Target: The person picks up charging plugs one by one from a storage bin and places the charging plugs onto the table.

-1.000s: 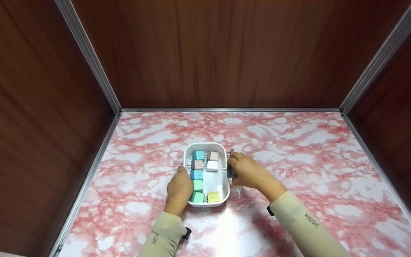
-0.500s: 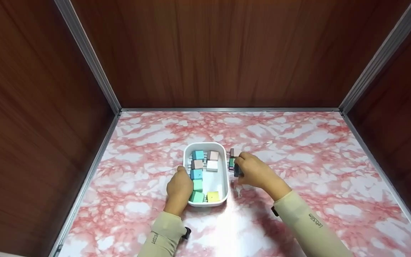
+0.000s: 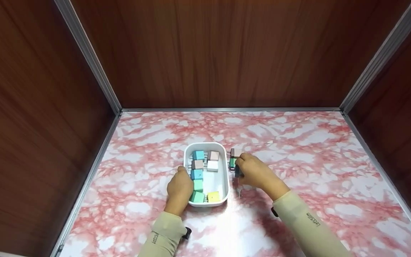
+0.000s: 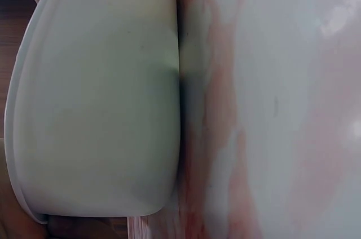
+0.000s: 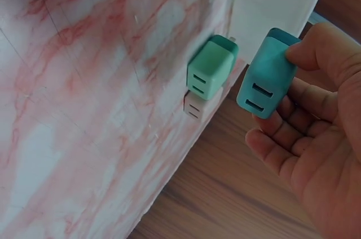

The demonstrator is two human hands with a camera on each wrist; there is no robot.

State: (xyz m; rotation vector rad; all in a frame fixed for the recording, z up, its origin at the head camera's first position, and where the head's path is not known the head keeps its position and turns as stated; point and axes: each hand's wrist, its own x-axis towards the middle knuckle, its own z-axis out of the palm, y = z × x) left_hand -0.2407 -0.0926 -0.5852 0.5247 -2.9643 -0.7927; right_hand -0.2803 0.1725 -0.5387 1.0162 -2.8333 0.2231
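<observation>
newly drawn back from the right rim of a white tray (image 4: 101, 92), a person's right hand (image 3: 255, 172) holds a teal charger (image 5: 268, 75) just outside the tray's right wall, its grip narrow, thumb on one side and fingers on the other. compared with a second ago, a green charger (image 5: 211, 67) has come into view beside the tray's right wall, and more shows of a pink charger (image 3: 236, 152) toward the tray's far end; both rest on the marbled bench (image 3: 316, 153). for the work in hand, that appears to leave one charger in the fingers and two standing free of them, near the tray. at the tray's left wall, the left hand (image 3: 179, 185) has barely shifted, its grip holding the side, fingers partly hidden.

the teal charger is a smooth, rounded block with a darker band at its tray-facing end and two dark slots in the opposite face; its prongs cannot be made out, nor whether it touches the bench. the green charger bears the same slots and band. inside the tray, five chargers (image 3: 196, 174) line the left wall, with a white charger (image 3: 212, 166) and a yellow charger (image 3: 213, 197) among three farther right.
</observation>
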